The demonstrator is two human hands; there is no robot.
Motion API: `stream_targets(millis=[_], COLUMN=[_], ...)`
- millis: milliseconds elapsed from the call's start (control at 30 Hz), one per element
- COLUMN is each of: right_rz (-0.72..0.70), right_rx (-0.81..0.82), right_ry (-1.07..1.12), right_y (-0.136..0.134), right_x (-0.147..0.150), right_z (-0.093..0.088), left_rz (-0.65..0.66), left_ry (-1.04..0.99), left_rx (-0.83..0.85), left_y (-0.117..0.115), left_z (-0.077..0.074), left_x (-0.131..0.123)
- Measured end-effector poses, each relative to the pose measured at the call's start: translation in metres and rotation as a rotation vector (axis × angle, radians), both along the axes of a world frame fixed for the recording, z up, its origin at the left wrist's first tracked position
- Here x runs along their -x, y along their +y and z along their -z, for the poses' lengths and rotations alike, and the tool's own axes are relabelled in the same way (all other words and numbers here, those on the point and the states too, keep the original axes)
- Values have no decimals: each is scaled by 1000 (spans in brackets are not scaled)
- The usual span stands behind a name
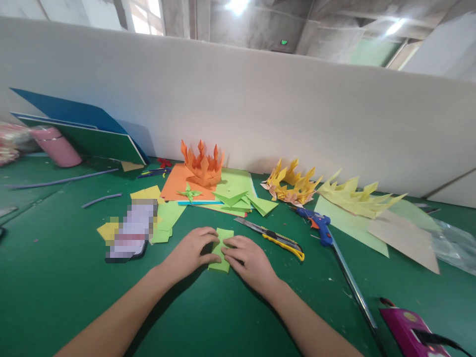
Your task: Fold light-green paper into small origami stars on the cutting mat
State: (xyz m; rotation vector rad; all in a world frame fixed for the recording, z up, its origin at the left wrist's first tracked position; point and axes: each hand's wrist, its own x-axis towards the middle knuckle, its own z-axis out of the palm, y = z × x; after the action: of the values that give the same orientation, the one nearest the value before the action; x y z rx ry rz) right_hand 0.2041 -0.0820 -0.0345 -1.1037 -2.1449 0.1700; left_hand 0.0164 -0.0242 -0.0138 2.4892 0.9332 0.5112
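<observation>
A narrow folded strip of light green paper (219,265) lies on the green table, its long side running away from me. My left hand (193,250) rests at its left edge, fingers curved and apart, with the fingertips touching the paper. From the right, my right hand (249,255) lays spread fingertips on the same strip, near its middle. Neither hand grips the paper. Beyond the strip are loose folded green pieces (264,204) and an orange paper crown (204,168) on coloured sheets.
A phone (136,228) lies left of my hands. To the right are a yellow cutter (278,239), a blue glue gun (322,228) with a long glue stick, a yellow crown (292,183) and a magenta device (409,332). A pink bottle (57,147) stands far left.
</observation>
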Motion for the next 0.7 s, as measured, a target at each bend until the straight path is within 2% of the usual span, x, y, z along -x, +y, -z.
stream_targets(millis=[200, 700], right_rz=[7, 26], right_rx=[-5, -25], right_ry=[-23, 31], right_y=[0, 0], right_x=[0, 1], right_z=[0, -2], left_rz=[41, 28], left_ry=[-14, 48], left_rx=[8, 94], left_y=[0, 0], left_z=[-1, -5], left_x=[-1, 3])
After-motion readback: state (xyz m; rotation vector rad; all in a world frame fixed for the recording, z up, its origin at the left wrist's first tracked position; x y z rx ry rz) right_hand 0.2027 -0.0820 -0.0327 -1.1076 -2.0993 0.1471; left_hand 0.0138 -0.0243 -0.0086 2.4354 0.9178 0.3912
